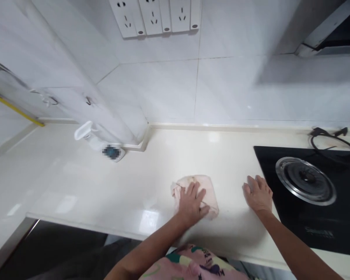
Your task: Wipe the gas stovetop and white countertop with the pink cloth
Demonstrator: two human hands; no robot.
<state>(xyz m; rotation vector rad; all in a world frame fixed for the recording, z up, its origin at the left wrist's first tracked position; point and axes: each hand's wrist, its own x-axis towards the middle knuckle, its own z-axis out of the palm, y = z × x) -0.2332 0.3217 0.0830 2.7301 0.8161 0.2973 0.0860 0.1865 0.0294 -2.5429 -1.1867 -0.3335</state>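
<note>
A folded pale pink cloth (210, 190) lies on the white countertop (111, 190), with a few brownish marks on it. On top of it rests my left hand (191, 204), fingers spread and palm down. To the right, my right hand (259, 194) leans on the counter against the left edge of a black cooktop (297, 221). Its fingers are bent but a little apart, and I see nothing in them. A round metal ring (306, 181) surrounds the burner on the cooktop.
A white spray bottle (97, 143) with a blurred label lies or leans by the wall corner. A black cable (323, 136) is behind the cooktop. Wall sockets (154, 17) are above, and a dark hood edge (335, 35) juts out at upper right.
</note>
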